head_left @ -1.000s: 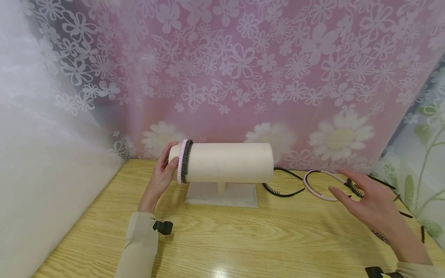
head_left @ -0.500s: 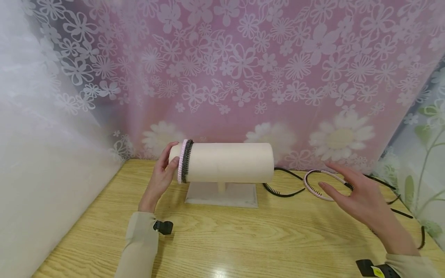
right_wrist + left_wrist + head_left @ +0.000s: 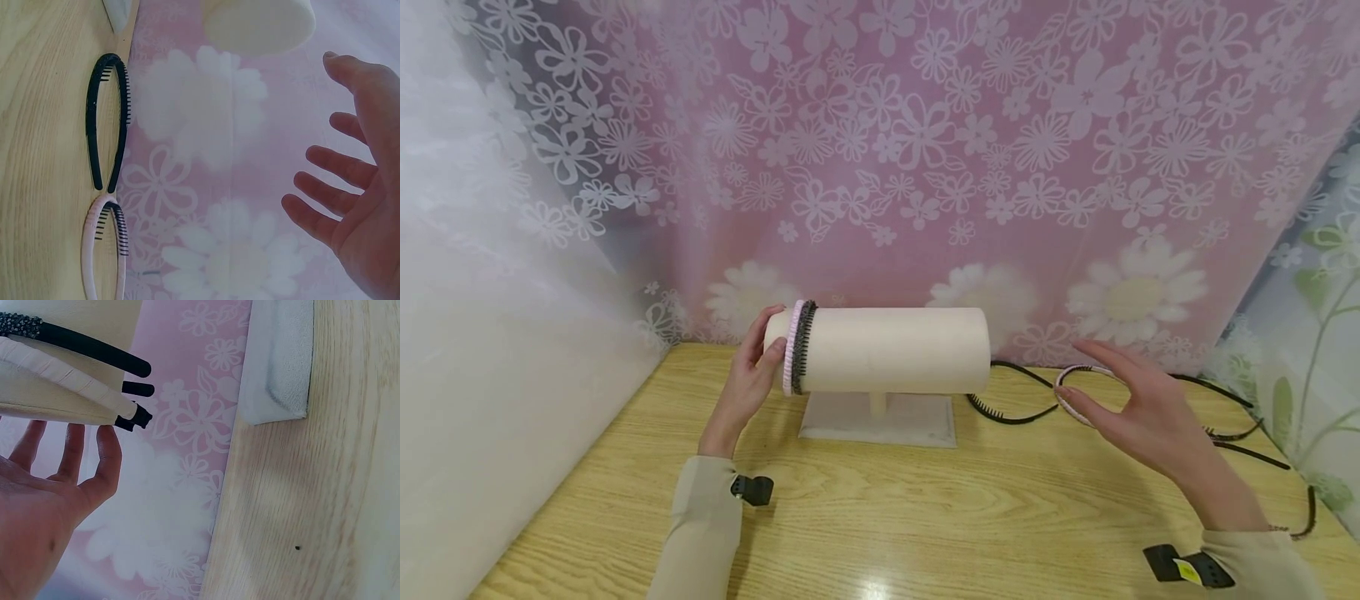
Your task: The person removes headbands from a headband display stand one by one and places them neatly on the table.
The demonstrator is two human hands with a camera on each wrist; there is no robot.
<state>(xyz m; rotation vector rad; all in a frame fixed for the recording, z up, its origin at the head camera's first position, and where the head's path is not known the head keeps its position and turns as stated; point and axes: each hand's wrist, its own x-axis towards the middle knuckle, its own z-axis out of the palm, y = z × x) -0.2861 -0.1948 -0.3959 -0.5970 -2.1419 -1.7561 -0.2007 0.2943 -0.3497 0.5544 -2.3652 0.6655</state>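
Note:
A cream padded headband display stand (image 3: 898, 350) lies as a horizontal cylinder on a short post. Around its left end sit a pink ribbed headband (image 3: 789, 350) and a dark sparkly toothed headband (image 3: 803, 354), side by side. My left hand (image 3: 747, 387) grips that end, thumb in front and fingertips against the cream surface. In the left wrist view the pink headband's tip (image 3: 128, 410) hangs past the padding. My right hand (image 3: 1153, 421) hovers with spread fingers above headbands on the table, holding nothing. A black toothed headband (image 3: 92, 119) and a pink one (image 3: 87, 250) lie below it.
The stand's grey base (image 3: 917, 425) rests on the wood-grain table (image 3: 865, 517). More dark headbands (image 3: 1255, 454) lie at the right, partly behind my right forearm. A pink floral curtain (image 3: 880, 183) closes off the back; white sheeting (image 3: 512, 350) hangs at the left.
My right hand has moved left over the headbands, toward the stand, fingers still spread. More of the dark headbands at the far right show. My left hand and the stand stay put.

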